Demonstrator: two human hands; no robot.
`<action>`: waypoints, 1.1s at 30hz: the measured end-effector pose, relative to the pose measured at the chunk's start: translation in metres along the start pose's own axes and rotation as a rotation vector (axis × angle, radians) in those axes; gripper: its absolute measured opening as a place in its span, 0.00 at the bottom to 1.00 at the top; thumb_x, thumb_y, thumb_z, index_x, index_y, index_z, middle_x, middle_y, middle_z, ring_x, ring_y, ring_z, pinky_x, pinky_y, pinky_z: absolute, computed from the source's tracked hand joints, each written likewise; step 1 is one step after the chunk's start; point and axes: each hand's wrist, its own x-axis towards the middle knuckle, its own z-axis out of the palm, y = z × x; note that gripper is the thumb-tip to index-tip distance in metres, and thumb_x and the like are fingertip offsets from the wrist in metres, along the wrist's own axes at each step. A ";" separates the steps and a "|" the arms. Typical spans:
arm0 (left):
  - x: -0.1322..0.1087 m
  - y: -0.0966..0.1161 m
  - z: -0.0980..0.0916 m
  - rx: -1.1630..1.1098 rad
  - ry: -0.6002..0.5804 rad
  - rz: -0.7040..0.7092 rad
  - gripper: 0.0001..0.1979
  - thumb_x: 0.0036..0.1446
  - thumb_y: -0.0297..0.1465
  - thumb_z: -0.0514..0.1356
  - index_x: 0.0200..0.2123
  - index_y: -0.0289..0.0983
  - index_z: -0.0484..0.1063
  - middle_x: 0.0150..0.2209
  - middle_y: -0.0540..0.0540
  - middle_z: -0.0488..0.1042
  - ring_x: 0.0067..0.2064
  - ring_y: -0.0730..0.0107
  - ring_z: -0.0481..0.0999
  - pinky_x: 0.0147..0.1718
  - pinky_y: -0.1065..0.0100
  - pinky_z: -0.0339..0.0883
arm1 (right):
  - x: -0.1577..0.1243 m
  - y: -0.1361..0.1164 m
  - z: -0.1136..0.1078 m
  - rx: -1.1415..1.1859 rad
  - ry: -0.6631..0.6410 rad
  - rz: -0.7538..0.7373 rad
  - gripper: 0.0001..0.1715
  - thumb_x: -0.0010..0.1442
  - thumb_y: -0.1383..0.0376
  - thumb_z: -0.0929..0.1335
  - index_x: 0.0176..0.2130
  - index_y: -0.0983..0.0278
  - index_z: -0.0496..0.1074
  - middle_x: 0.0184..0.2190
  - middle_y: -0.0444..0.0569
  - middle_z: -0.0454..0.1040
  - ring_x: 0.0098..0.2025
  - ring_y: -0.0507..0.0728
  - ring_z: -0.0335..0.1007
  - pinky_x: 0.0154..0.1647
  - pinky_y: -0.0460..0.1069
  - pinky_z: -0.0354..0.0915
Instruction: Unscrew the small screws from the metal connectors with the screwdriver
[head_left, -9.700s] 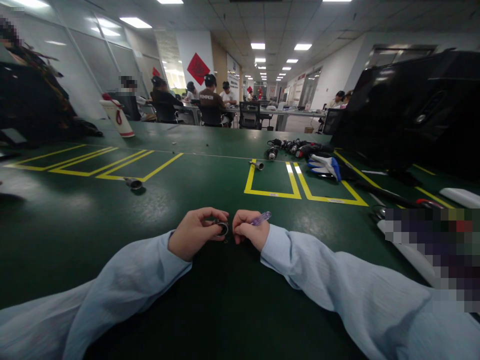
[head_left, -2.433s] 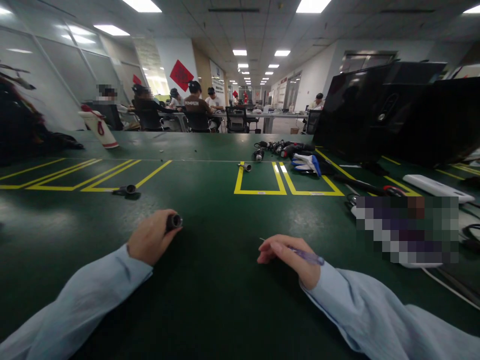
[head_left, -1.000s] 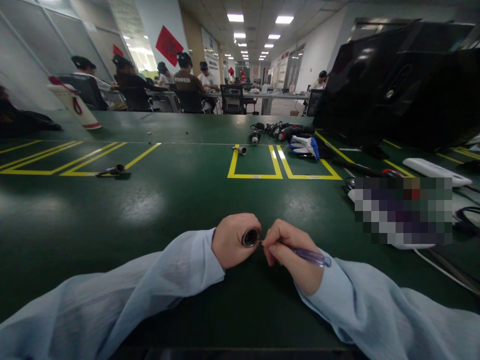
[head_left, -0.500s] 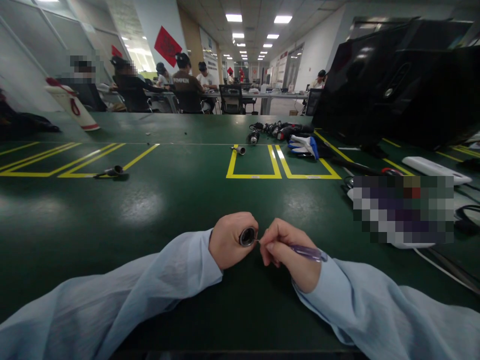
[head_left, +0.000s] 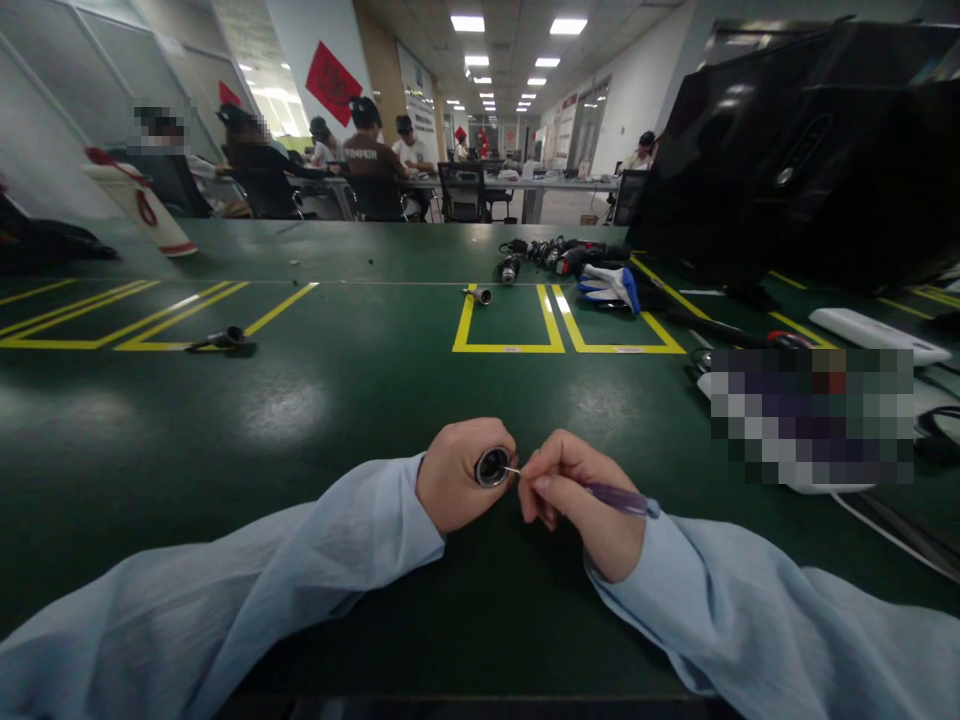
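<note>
My left hand (head_left: 463, 474) is wrapped round a dark round part (head_left: 493, 467) with a metal rim, its open end facing me. My right hand (head_left: 581, 490) pinches a thin tool with a translucent purple handle (head_left: 621, 500), which lies back across the palm towards the wrist. The tool's fine metal tip (head_left: 511, 470) reaches over the rim at the right side of the opening. Both hands are held close together above the green table (head_left: 360, 400), near its front edge. Most of the round part is hidden by my left fingers.
Small metal fittings (head_left: 480, 296) (head_left: 225, 339) lie by yellow tape outlines. Behind are a blue-and-white glove (head_left: 609, 288) and black cabled tools (head_left: 559, 257). At right stand a large black object (head_left: 787, 170) and a white power strip (head_left: 877, 335). People sit beyond the table.
The tool's tip has moved left, from beside the round part to over its rim. The view has shifted slightly. Both hands keep their grips.
</note>
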 end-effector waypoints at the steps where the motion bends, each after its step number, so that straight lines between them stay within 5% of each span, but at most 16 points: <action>1: 0.000 -0.001 0.000 0.015 -0.007 0.007 0.05 0.46 0.23 0.54 0.21 0.35 0.62 0.20 0.51 0.64 0.23 0.76 0.64 0.23 0.74 0.57 | -0.001 0.000 0.000 -0.046 -0.007 0.003 0.03 0.48 0.72 0.62 0.26 0.65 0.63 0.15 0.40 0.68 0.16 0.45 0.56 0.17 0.42 0.52; 13: 0.001 0.002 0.000 -0.052 0.013 0.011 0.07 0.46 0.23 0.54 0.19 0.35 0.60 0.19 0.52 0.62 0.22 0.77 0.62 0.22 0.74 0.56 | 0.008 0.005 0.000 0.399 -0.030 0.094 0.01 0.47 0.71 0.63 0.26 0.65 0.63 0.15 0.43 0.70 0.14 0.47 0.56 0.13 0.42 0.52; 27: 0.001 -0.001 0.002 0.014 -0.066 -0.032 0.05 0.45 0.25 0.55 0.20 0.35 0.62 0.20 0.52 0.64 0.22 0.77 0.63 0.21 0.75 0.56 | -0.011 -0.004 -0.001 -0.581 0.010 -0.293 0.06 0.53 0.72 0.60 0.27 0.63 0.64 0.21 0.42 0.65 0.24 0.49 0.62 0.26 0.46 0.57; 33: 0.001 -0.001 0.001 -0.035 -0.071 -0.012 0.06 0.45 0.25 0.55 0.20 0.35 0.61 0.18 0.53 0.62 0.21 0.78 0.62 0.20 0.75 0.55 | -0.003 -0.002 -0.002 -0.299 -0.003 -0.129 0.05 0.52 0.71 0.59 0.27 0.64 0.62 0.18 0.41 0.65 0.20 0.48 0.59 0.20 0.43 0.56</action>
